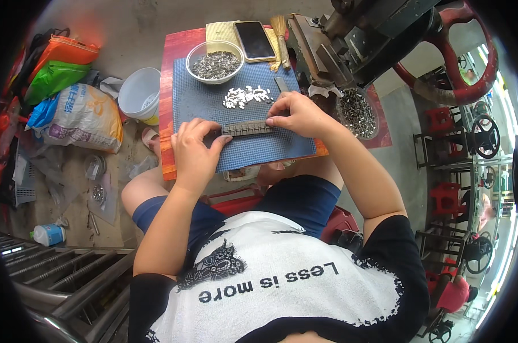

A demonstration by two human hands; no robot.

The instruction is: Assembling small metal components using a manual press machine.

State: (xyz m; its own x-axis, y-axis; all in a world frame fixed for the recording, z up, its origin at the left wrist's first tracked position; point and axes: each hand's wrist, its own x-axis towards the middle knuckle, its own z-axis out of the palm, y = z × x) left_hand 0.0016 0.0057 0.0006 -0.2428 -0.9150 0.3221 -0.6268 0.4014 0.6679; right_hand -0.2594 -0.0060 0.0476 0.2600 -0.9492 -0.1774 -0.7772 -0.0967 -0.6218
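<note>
A dark slotted metal bar (248,128) lies across the blue textured mat (259,150). My left hand (195,150) grips its left end between thumb and fingers. At the other end, my right hand (300,116) is closed in a pinch on the bar; any small piece between its fingertips is hidden. Just beyond the bar, small white pieces (245,97) are spread in a loose pile. A clear plastic bowl (214,80) full of small grey metal pieces stands behind them to the left. Close to my right fingers lies a small flat grey piece (281,84).
A phone (254,41) and a straw brush (280,40) lie at the far edge. On the right stands a dark press (379,46) with a red handwheel (442,86), above a container of metal bits (359,114). A white bucket (139,94) and sacks (79,117) are at left.
</note>
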